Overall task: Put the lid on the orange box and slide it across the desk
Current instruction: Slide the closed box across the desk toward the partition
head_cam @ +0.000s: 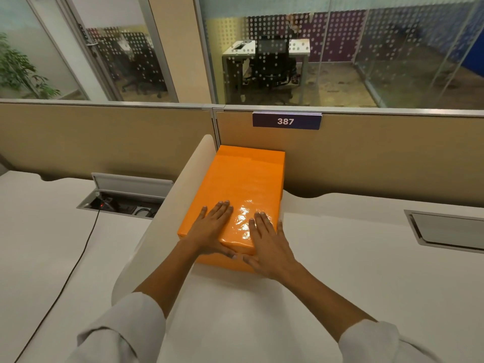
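Observation:
The orange box lies lengthwise on the white desk with its glossy lid on top, its far end close to the beige partition. My left hand rests flat on the near left part of the lid, thumb hooked over the near edge. My right hand lies flat on the near right corner, thumb against the box's front face. Both hands have fingers spread and press on the box rather than wrapping it.
A low curved white divider runs along the box's left side. An open cable hatch with a black cable sits on the left desk. A closed hatch is at the right. The beige partition with sign 387 closes the far edge.

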